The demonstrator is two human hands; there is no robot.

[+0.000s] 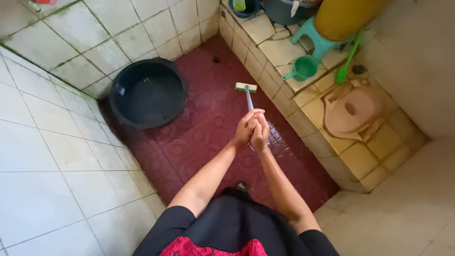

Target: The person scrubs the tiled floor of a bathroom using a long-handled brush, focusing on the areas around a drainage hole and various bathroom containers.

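The long-handled scrub brush stands with its pale head down on the wet red floor, just beside the tiled step and between that step and the big dark basin. Both hands are wrapped round the top of its handle, the left hand and the right hand pressed together, each grip clamped on the shaft. On the step sit a green dipper, a green stool and a yellow drum; the squat toilet lies beyond them. As I judge it, the floor near the step gleams with water, so feet could slide under a hard push. A wide stroke away from the step might knock the basin.
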